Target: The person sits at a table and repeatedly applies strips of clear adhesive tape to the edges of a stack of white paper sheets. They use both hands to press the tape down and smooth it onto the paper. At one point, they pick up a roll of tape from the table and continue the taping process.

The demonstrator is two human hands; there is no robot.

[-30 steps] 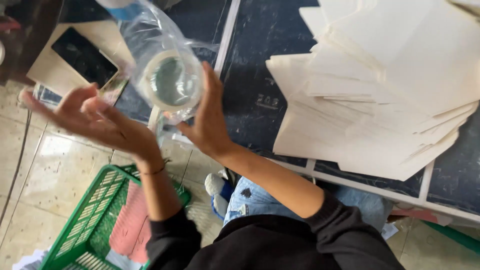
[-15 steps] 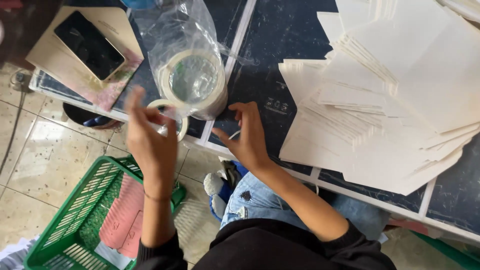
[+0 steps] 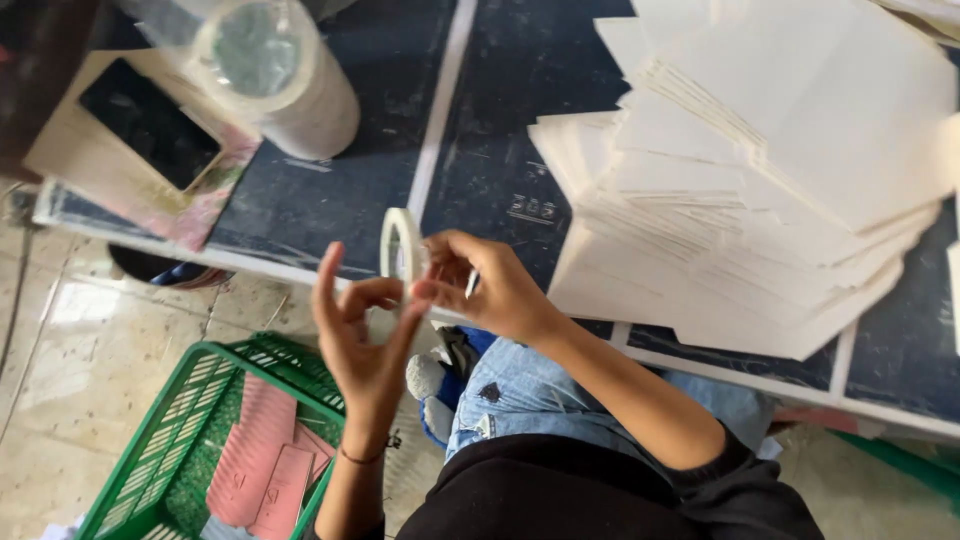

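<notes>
- Dark blue-black table [image 3: 520, 120] — pale strips divide its top into panels, and a pale edge runs along the near side.
- Large fanned stack of cream paper sheets [image 3: 760, 170] lies on the right part of the top.
- Stack of tape rolls in clear plastic wrap [image 3: 285, 75] lies on its side at upper left.
- Brown board [image 3: 120, 150] at far left, with a dark phone [image 3: 150, 125] flat on it.
- Tiled floor [image 3: 90, 330] below carries a green plastic basket [image 3: 190, 440].
</notes>
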